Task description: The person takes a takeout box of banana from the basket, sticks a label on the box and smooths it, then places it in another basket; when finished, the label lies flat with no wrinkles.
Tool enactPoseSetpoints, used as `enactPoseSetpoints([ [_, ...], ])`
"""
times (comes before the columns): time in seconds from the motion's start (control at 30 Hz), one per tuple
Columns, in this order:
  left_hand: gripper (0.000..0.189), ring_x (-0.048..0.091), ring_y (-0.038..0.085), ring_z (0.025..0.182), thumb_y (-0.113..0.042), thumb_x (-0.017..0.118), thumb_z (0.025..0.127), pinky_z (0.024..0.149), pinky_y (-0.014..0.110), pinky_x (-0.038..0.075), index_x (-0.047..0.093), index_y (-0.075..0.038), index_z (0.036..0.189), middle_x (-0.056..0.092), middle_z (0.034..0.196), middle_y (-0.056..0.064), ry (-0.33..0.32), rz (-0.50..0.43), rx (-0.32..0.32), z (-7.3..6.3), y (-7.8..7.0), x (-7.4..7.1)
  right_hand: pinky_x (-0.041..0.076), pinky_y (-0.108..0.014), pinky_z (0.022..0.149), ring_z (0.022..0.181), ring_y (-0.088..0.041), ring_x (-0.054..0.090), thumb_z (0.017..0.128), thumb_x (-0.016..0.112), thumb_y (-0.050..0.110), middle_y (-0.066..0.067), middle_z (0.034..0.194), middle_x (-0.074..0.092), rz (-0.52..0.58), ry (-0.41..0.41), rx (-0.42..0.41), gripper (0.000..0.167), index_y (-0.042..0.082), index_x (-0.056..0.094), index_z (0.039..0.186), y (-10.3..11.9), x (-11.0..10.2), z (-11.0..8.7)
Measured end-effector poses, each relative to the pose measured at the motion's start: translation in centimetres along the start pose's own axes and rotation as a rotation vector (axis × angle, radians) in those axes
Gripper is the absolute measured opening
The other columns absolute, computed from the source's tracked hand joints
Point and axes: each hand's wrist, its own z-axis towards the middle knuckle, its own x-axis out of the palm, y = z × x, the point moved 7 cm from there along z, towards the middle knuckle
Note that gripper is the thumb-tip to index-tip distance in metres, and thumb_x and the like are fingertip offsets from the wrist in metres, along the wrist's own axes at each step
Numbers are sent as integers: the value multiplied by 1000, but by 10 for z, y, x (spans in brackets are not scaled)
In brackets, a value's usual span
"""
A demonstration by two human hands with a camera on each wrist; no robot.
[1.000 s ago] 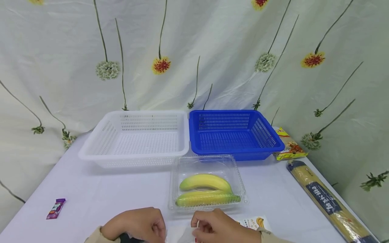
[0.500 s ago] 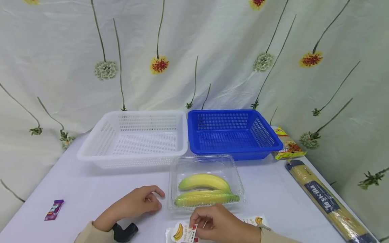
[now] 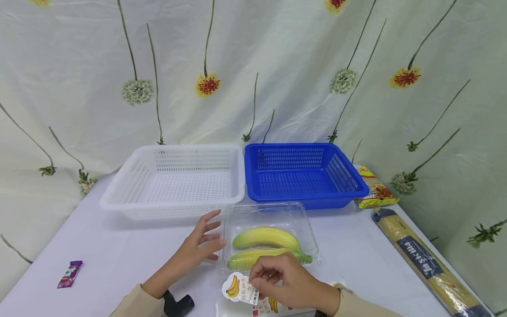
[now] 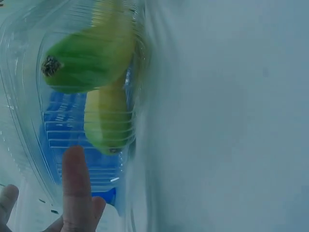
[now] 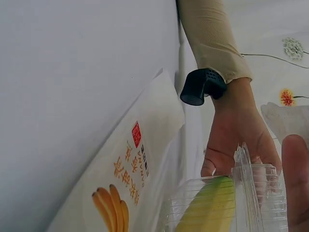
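A banana-print sticker is pinched at its right end between the thumb and fingers of my right hand. In the right wrist view the sticker's pale back shows beyond a fingertip. Just behind that hand sits a clear plastic clamshell box, closed over two yellow-green bananas. My left hand is at the box's left side, fingers spread, thumb tip right at its edge. In the left wrist view, its finger overlaps the box wall. A sheet of banana stickers lies below my right hand.
A white basket and a blue basket stand side by side behind the box. To the right are a yellow snack bag and a long pasta pack. A small purple packet lies at left.
The sticker has come up off the sheet in my right hand, which has risen slightly toward the box. My left hand has left the sheet and moved forward to the box's left side, fingers spreading.
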Motion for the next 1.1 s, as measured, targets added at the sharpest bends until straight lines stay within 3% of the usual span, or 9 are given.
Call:
enactPoseSetpoints([
  [0.13,88,33,65,150,-22,75,98,79,48,64,25,-20,170,23,169,39,31,-33,11,4,-3,6,64,-32,65,80,0,69,98,73,-7,-17,89,75,-52,-48,8,6,-1,73,101,0,-2,3],
  [0.23,90,29,66,151,-23,78,97,80,48,62,26,-21,170,20,170,39,45,-42,-1,8,-5,9,64,-31,66,81,2,67,98,73,-7,-17,94,74,-57,-62,32,10,-3,71,107,0,-4,6],
  [0.43,92,27,65,152,-21,80,93,76,45,61,29,-20,170,17,171,37,58,-58,-36,13,-6,13,64,-31,73,84,0,68,96,71,-7,-20,107,72,-43,-90,106,23,-5,67,119,-1,-12,10],
  [0.57,91,26,64,153,-20,81,92,73,42,61,33,-19,168,15,173,34,59,-76,-59,16,-6,13,64,-30,75,85,-2,69,95,70,-8,-22,111,74,-31,-131,114,22,-10,70,117,1,-23,14],
  [0.7,91,25,63,154,-19,80,91,71,41,61,33,-18,168,14,174,32,59,-87,-71,18,-5,13,65,-31,77,85,-5,72,94,67,-9,-17,105,73,40,-186,138,18,-16,67,110,0,-37,19],
  [0.9,92,25,62,154,-18,80,91,70,41,61,32,-18,169,14,174,31,61,-98,-74,18,-6,14,66,-40,80,87,-8,73,95,64,-9,-3,98,70,74,-240,192,12,-18,62,102,-9,-54,26],
  [1.1,92,26,61,155,-18,79,91,71,42,62,31,-18,169,14,174,31,66,-98,-76,18,-6,15,64,-48,88,94,-14,73,103,67,0,-8,108,72,106,-265,309,21,-19,63,111,-19,-62,28],
])
